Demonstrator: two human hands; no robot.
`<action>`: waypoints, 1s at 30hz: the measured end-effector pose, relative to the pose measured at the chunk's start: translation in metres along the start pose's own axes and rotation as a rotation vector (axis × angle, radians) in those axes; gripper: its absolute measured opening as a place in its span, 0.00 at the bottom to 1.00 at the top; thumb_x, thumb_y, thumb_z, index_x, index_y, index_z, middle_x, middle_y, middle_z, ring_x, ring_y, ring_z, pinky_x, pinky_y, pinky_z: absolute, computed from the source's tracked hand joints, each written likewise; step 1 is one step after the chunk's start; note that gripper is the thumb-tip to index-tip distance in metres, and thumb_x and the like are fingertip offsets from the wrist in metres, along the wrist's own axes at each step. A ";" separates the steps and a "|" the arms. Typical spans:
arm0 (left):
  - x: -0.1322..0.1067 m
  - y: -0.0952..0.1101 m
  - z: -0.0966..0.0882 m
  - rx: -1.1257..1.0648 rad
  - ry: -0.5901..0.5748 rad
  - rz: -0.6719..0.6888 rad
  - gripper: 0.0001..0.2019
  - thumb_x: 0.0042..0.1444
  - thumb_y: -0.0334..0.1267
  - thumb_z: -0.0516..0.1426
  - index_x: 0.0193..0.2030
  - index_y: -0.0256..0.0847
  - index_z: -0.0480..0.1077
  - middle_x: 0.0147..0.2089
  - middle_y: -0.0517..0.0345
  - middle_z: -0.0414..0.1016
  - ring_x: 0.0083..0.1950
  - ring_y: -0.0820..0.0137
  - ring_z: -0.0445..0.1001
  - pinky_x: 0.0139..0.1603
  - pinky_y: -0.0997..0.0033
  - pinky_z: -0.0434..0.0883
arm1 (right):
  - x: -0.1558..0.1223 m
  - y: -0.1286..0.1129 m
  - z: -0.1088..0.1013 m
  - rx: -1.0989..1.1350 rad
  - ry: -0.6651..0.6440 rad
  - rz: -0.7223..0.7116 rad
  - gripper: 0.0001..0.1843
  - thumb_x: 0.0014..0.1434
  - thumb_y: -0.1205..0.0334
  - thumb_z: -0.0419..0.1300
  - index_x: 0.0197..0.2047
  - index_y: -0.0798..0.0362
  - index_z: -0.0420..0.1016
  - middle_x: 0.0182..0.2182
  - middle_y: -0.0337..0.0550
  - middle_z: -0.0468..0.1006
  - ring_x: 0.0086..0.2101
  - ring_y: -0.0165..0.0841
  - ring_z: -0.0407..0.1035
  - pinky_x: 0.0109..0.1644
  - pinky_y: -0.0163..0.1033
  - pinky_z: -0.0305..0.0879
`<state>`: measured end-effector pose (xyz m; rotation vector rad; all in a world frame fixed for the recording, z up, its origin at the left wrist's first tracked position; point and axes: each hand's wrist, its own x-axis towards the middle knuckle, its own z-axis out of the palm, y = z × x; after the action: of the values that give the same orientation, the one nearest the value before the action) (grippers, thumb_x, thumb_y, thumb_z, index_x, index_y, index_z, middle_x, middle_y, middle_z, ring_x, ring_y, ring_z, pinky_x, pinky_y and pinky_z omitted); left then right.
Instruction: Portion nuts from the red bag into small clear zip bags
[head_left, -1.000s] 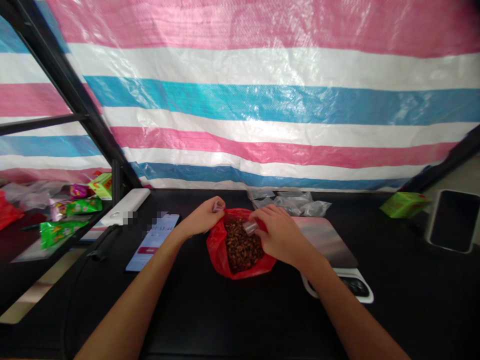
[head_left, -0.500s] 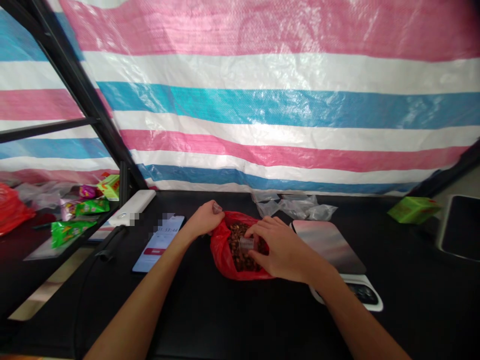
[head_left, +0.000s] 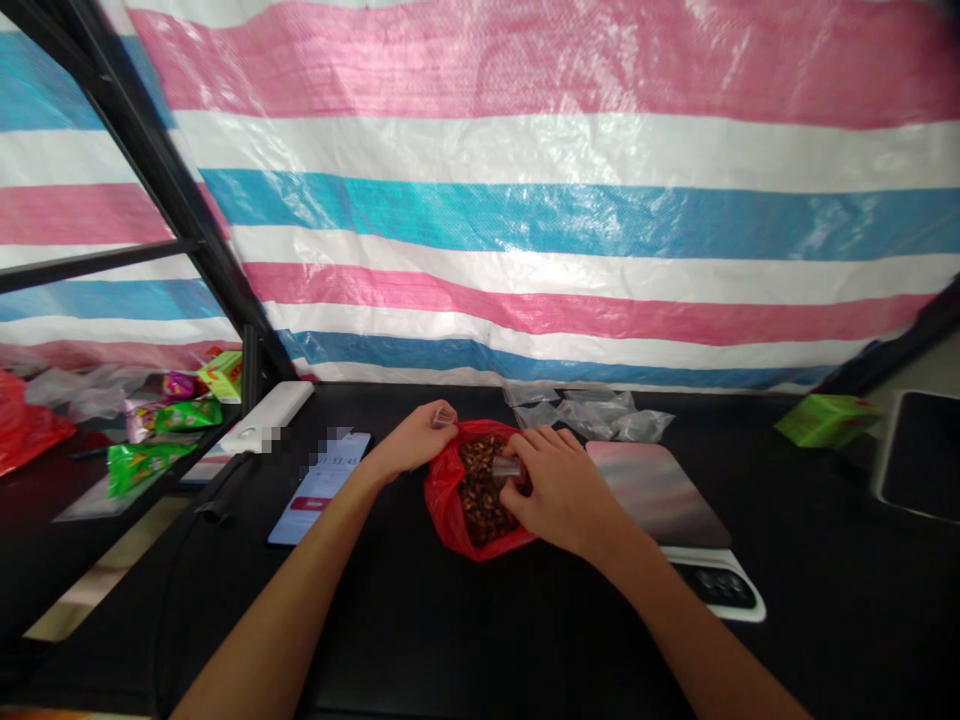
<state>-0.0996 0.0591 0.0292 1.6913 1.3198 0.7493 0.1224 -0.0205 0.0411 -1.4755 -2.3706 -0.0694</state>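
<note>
A red plastic bag (head_left: 448, 500) stands with its mouth wide, full of small brown pieces (head_left: 484, 500) whose kind I cannot make out. My right hand (head_left: 559, 490) reaches over the bag's right side, thumb and fingers closed round a small clear plastic cup (head_left: 507, 467) held tilted just over the brown pieces. At the bag's upper left rim, my left hand (head_left: 416, 440) is closed on a small clear plastic piece (head_left: 444, 415), possibly a second cup. Whether its fingers also pinch the red rim is hidden.
A flat scale (head_left: 660, 490) with a shiny plate and dark panel lies right of the bag. Left lies a phone (head_left: 319, 490) showing a timer. Behind are clear plastic bags (head_left: 615, 412). A green box (head_left: 825, 420) stands far right, snack packets (head_left: 150, 465) far left.
My right hand has shifted slightly with the clear cup, which sits a little higher and further right. The clear piece in my left hand shows more. The view has moved slightly.
</note>
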 end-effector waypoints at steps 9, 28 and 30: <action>-0.002 -0.003 0.001 -0.019 -0.124 0.013 0.06 0.54 0.39 0.57 0.35 0.40 0.69 0.30 0.64 0.67 0.31 0.73 0.63 0.33 0.73 0.60 | 0.001 0.005 0.009 0.056 -0.023 0.006 0.10 0.62 0.57 0.65 0.46 0.50 0.77 0.44 0.45 0.81 0.47 0.43 0.69 0.52 0.47 0.56; -0.007 0.005 0.006 -0.230 -0.201 -0.017 0.11 0.55 0.45 0.61 0.39 0.40 0.71 0.32 0.63 0.71 0.31 0.73 0.67 0.33 0.74 0.63 | 0.004 -0.001 0.013 0.233 -0.033 0.117 0.10 0.54 0.66 0.65 0.41 0.50 0.72 0.41 0.40 0.81 0.44 0.40 0.71 0.49 0.43 0.56; -0.006 0.007 0.007 -0.185 -0.197 0.020 0.10 0.56 0.44 0.61 0.39 0.40 0.71 0.33 0.63 0.71 0.32 0.73 0.68 0.35 0.74 0.64 | 0.004 -0.001 0.015 0.232 -0.033 0.117 0.11 0.54 0.66 0.64 0.42 0.50 0.72 0.42 0.42 0.80 0.44 0.40 0.70 0.49 0.43 0.56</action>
<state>-0.0926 0.0506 0.0326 1.5884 1.0665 0.6759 0.1165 -0.0143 0.0287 -1.5071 -2.2249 0.2518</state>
